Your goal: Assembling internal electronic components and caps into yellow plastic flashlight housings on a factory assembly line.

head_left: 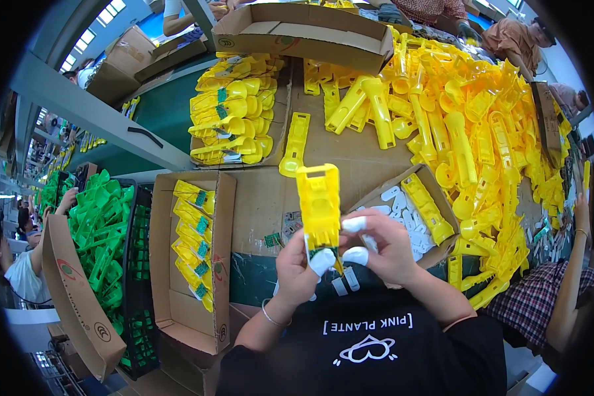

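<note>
"Where's the yellow plastic casing (319,206)?"
"Raised above the counter (247,277), gripped by the left hand (296,269)."
"And the right hand (387,245)?"
"Beside its lower end; whether those fingers grip anything, I can't tell."

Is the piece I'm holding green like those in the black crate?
No, the held piece is yellow; the green pieces lie in the black crate.

I see a black short-sleeved shirt (435,360) with white lettering (367,324) and ringed heart (368,350), a thin bracelet (268,317), white cots (356,256) on left hand (296,270) and right hand (391,247).
</note>
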Demonstrator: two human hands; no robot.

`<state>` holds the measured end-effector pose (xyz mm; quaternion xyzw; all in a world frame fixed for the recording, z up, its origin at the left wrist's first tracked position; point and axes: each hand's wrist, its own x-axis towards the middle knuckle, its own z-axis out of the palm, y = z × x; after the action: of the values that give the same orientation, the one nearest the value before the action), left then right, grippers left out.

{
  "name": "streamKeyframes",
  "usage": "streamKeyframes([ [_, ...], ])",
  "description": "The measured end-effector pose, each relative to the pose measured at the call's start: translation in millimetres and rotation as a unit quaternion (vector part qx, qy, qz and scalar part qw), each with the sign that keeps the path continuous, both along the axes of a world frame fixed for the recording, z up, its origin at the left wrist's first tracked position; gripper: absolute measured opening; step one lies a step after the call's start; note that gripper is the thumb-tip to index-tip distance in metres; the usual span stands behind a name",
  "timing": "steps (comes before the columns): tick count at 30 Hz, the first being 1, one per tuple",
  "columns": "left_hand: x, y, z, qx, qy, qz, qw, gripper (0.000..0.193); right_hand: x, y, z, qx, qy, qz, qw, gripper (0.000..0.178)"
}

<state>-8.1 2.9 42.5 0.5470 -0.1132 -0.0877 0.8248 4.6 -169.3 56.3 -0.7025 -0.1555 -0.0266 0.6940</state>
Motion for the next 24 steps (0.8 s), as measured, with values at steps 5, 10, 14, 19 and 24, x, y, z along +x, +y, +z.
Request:
streamKeyframes([
  [5,-4,0,-2,0.093,-0.089,0.06,0.99,0.043,-5,7,-2,0.071,0.078,0.048,0.993,0.024],
  [10,0,3,-2,0.027,-0.012,0.058,0.998,0.036,12,9,0,0.125,0.23,0.156,0.953,0.024],
  [14,21,13,16,-0.118,0.086,-0.009,0.989,0.038,17,3,-27,0.085,0.256,0.366,0.891,0.08],
  [19,49,42,-4,-0.119,0.092,-0.022,0.988,0.048,3,5,-11,0.032,0.383,0.368,0.847,0.022],
  [24,52,62,4,0.334,-0.09,0.003,0.938,0.069,54,-32,46,-0.071,0.345,0.418,0.838,0.018],
])
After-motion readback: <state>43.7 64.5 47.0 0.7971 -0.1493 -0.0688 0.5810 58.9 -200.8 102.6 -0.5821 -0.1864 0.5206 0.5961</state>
